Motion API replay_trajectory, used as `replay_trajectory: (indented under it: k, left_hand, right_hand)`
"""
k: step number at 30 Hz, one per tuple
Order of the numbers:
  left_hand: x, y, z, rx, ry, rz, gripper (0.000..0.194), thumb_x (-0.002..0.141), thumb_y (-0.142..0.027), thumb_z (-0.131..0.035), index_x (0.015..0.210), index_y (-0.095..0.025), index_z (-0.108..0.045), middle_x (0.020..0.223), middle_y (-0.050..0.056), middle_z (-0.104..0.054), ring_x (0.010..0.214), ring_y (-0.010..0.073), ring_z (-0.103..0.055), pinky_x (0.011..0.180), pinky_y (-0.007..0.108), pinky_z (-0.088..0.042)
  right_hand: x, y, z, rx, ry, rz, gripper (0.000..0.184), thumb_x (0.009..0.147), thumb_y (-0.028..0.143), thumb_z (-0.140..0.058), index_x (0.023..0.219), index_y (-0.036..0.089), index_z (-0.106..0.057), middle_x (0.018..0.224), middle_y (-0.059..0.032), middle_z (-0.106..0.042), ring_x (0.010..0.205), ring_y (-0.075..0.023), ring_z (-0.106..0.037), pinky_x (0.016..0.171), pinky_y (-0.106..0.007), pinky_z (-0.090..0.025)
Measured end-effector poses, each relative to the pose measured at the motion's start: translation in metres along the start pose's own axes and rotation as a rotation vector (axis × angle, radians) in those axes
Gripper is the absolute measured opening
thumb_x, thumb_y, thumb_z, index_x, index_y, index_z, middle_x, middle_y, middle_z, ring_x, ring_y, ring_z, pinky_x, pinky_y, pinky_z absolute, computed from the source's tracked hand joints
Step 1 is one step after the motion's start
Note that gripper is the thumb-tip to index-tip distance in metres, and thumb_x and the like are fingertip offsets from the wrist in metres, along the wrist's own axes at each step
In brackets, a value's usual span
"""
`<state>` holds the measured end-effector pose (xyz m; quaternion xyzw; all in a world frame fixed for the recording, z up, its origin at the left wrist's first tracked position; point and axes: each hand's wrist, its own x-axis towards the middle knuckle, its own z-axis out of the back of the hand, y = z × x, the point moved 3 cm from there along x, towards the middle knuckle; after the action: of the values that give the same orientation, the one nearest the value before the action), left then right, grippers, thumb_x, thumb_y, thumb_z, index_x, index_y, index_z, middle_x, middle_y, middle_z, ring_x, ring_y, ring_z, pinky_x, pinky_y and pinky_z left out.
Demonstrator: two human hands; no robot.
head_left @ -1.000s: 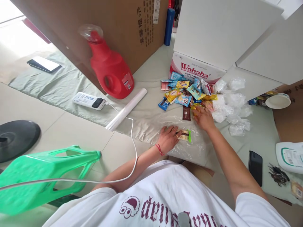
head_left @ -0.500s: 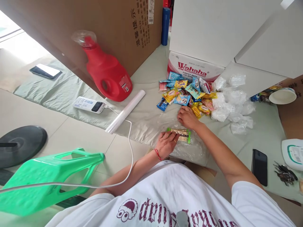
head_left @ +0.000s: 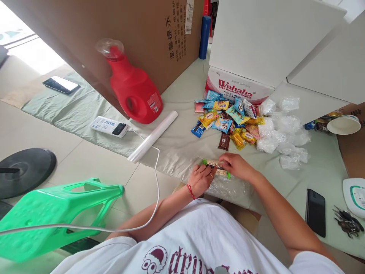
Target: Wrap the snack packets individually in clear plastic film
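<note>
My left hand (head_left: 202, 178) and my right hand (head_left: 235, 166) meet over a snack bar with green wrapper ends (head_left: 214, 166), which lies on a sheet of clear plastic film (head_left: 228, 186). The left fingers curl against the bar's near side. The right fingers pinch its right half. Just beyond lies a pile of colourful wrapped snacks (head_left: 225, 120), with a dark brown bar (head_left: 224, 141) at its near edge. Crumpled clear wraps (head_left: 281, 131) lie to the pile's right.
A red detergent jug (head_left: 132, 89), a roll of clear film (head_left: 153, 136) and a power bank (head_left: 110, 126) with a white cable lie at left. A green stool (head_left: 57, 213), a Wahaha box (head_left: 236, 85), a black phone (head_left: 316, 212) and keys (head_left: 348, 224) surround me.
My right hand has drawn back from the snack pile to the green-ended bar and now pinches it. My left hand stayed on the bar.
</note>
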<state>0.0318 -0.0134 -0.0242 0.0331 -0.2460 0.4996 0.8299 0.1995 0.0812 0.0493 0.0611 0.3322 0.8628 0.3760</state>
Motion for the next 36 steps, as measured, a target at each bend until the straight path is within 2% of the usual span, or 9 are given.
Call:
replay_trajectory:
  k: [4,9,13,16,20,23,30,33,36]
  left_hand:
    - [-0.010,0.005,0.008,-0.173,0.009,0.018,0.025,0.105,-0.022,-0.051,0.120,-0.020,-0.070,0.079,0.005,-0.068,0.085,0.0216,-0.064,0.075,0.037,-0.040]
    - [-0.028,0.034,0.032,-0.390,-0.149,0.258,0.030,0.099,-0.022,-0.054,0.125,-0.025,-0.068,0.098,0.007,-0.074,0.098,0.0248,-0.067,0.087,0.043,-0.050]
    - [-0.004,0.064,0.035,-0.485,-0.067,0.397,0.088,0.085,-0.026,-0.066,0.164,-0.028,-0.028,0.155,0.014,-0.051,0.142,0.0349,-0.050,0.117,0.057,-0.040]
    - [0.027,0.077,0.023,-0.604,0.150,0.289,0.108,0.076,-0.022,-0.066,0.169,-0.028,-0.010,0.150,0.013,-0.057,0.141,0.0336,-0.051,0.122,0.061,-0.033]
    - [0.042,0.085,0.022,-0.646,0.271,0.175,0.075,0.077,-0.017,-0.059,0.152,-0.026,-0.053,0.092,0.003,-0.072,0.100,0.0248,-0.066,0.104,0.048,-0.049]
    - [0.024,0.082,0.039,-0.523,0.313,0.020,0.044,0.083,-0.011,-0.052,0.114,-0.029,-0.078,0.082,0.003,-0.068,0.097,0.0232,-0.063,0.100,0.044,-0.046]
    - [-0.049,0.071,0.089,-0.312,0.455,-0.170,0.030,0.085,-0.011,-0.054,0.097,-0.026,-0.078,0.077,0.006,-0.064,0.084,0.0228,-0.057,0.081,0.039,-0.045]
    - [-0.050,0.060,0.107,-0.327,0.293,-0.077,0.029,0.086,-0.012,-0.051,0.093,-0.024,-0.076,0.075,0.006,-0.063,0.074,0.0213,-0.052,0.072,0.038,-0.048]
    - [-0.030,0.036,0.104,-0.356,0.148,-0.061,0.039,0.095,-0.013,-0.044,0.119,-0.025,-0.073,0.103,0.008,-0.073,0.093,0.0219,-0.062,0.086,0.040,-0.053]
  right_hand:
    - [-0.027,0.004,-0.035,-0.022,-0.036,0.096,0.031,0.100,0.015,-0.049,0.121,0.023,-0.071,0.106,-0.0073,-0.069,0.092,-0.0187,-0.065,0.081,-0.029,-0.049]
    - [-0.043,-0.003,-0.065,-0.168,-0.059,0.071,0.052,0.098,0.010,-0.047,0.138,0.035,-0.068,0.094,-0.0036,-0.061,0.078,-0.0166,-0.055,0.067,-0.025,-0.042]
    - [-0.042,-0.005,-0.072,-0.227,-0.056,0.054,0.047,0.098,0.012,-0.052,0.133,0.037,-0.072,0.091,-0.0029,-0.058,0.078,-0.0163,-0.050,0.065,-0.024,-0.036]
    - [-0.043,-0.005,-0.071,-0.202,-0.076,0.074,0.041,0.099,0.015,-0.050,0.128,0.035,-0.072,0.091,-0.0027,-0.057,0.078,-0.0166,-0.051,0.066,-0.025,-0.040]
    - [-0.047,-0.006,-0.067,-0.097,-0.179,0.085,0.047,0.100,0.012,-0.041,0.142,0.026,-0.057,0.102,-0.0069,-0.062,0.087,-0.0200,-0.060,0.076,-0.031,-0.052]
    - [-0.048,-0.006,-0.067,-0.007,-0.239,0.081,0.047,0.098,0.011,-0.044,0.143,0.025,-0.051,0.105,-0.0085,-0.064,0.091,-0.0221,-0.063,0.080,-0.036,-0.056]
    - [-0.055,0.000,-0.069,-0.037,-0.249,0.135,0.035,0.096,0.008,-0.048,0.121,0.026,-0.065,0.107,-0.0093,-0.062,0.095,-0.0228,-0.062,0.082,-0.038,-0.058]
    - [-0.061,0.004,-0.070,-0.040,-0.278,0.168,0.032,0.097,0.012,-0.052,0.123,0.024,-0.067,0.111,-0.0115,-0.062,0.099,-0.0242,-0.060,0.086,-0.041,-0.058]
    - [-0.066,0.008,-0.071,-0.051,-0.257,0.192,0.030,0.098,0.015,-0.054,0.123,0.024,-0.067,0.114,-0.0117,-0.063,0.105,-0.0256,-0.059,0.093,-0.047,-0.057]
